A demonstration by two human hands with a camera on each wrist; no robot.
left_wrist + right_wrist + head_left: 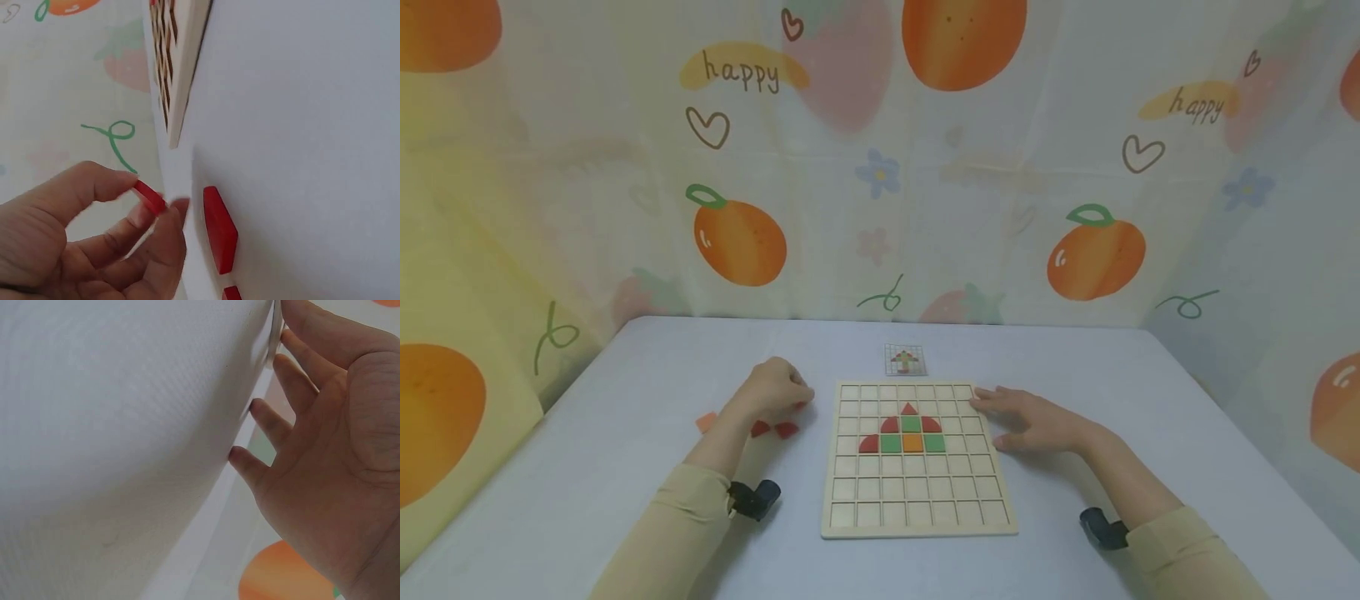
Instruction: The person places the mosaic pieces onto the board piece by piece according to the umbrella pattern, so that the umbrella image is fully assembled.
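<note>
My left hand (775,389) pinches a small red block (150,196) between thumb and fingertips, left of the wooden grid board (917,517). On the table just below that hand lie more red blocks (220,231), and an orange block (706,422) sits to the left of the wrist. Inside the board's squares are red, green and orange blocks: a red triangle (908,409) at the top, curved red pieces (868,444) at the sides, green squares (890,443) and an orange square (912,442). With fingers spread, my right hand (1033,419) rests at the board's right edge.
A small printed card (906,360) with a block pattern on a grid lies behind the board. The white table (1075,350) ends at a fruit-patterned curtain (970,242) at the back and sides.
</note>
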